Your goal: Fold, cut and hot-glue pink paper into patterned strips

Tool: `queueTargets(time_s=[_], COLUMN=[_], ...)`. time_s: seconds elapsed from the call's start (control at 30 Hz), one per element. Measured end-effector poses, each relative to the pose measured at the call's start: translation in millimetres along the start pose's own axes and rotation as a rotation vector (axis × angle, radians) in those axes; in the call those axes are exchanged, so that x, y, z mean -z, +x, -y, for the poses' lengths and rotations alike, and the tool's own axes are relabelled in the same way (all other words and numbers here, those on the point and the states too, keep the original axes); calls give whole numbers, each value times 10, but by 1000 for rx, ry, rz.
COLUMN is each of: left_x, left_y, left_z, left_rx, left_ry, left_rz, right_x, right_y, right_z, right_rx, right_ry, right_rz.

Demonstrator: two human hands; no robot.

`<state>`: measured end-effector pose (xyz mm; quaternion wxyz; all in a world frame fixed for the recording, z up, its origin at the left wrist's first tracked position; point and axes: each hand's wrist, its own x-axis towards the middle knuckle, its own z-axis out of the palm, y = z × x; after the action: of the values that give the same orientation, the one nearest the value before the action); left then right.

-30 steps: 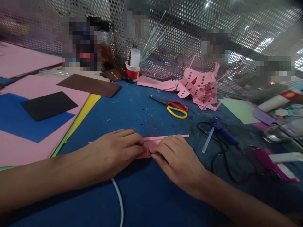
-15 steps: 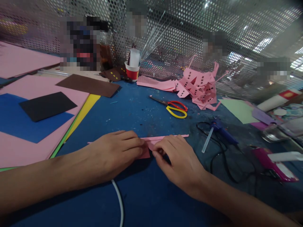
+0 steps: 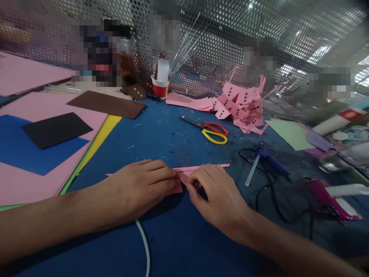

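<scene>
A narrow pink paper strip (image 3: 187, 168) lies crosswise in front of me, its right tip poking out past my fingers. My left hand (image 3: 147, 184) rests over the left part of the paper with its fingers pressed together and bent down onto it, covering most of it. Below those fingers a corner of pink paper shows. My right hand (image 3: 215, 192) has its thumb and index finger curled together at the paper's lower edge, with the knuckles over the strip. Just how the pink pieces join is hidden under my fingers.
Scissors (image 3: 215, 132) lie beyond my hands. To the right are a blue glue gun (image 3: 269, 159) with its cord and a magenta packet (image 3: 331, 200). Cut pink paper shapes (image 3: 243, 102) are heaped behind. Coloured sheets (image 3: 52, 157) are stacked left; a paper cup (image 3: 160, 89) stands behind.
My hands stay in nearly the same place on the pink paper. The left fingertips have edged slightly to the right, and the view has shifted a little.
</scene>
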<state>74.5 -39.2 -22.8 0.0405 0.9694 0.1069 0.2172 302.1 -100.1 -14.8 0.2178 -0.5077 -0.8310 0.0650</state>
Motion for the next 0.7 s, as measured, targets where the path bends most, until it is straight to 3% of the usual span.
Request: queueTargets(time_s=[0.6,0.7], left_x=[-65,-74], left_y=[-47,-47], left_z=[19,17], left_rx=[34,56], left_ry=[-3,-31], left_rz=[-18,-81], right_x=[-14,-19], right_y=[14,14], right_z=[-2,-5], right_rx=[-5,5], right_ry=[-31,-36], right_rz=[4,-6])
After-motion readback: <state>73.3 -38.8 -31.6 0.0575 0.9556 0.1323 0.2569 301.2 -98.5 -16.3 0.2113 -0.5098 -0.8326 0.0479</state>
